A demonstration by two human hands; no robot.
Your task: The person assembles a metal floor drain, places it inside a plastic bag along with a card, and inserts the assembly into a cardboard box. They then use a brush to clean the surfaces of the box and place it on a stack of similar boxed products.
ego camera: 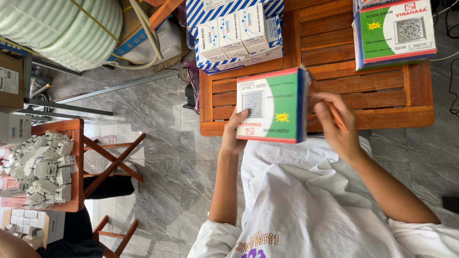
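Gripping green-and-white box [270,106] at both ends, above wooden table [382,102] edge; left hand [235,130] fingers wrapped on face; right hand [334,125] closed on far side, pinching orange pencil [337,117].

The green and white box [271,105] hides most of the left hand [234,134] and the fingertips of the right hand [334,124], so the grip behind it cannot be told. The second box [394,31], upper right, is cut by the top edge. The pale roll [62,31], upper left, runs past the top and left edges. The heap of small grey parts [40,169] at the left edge is too small to tell apart. Both arms leave the frame at the bottom.
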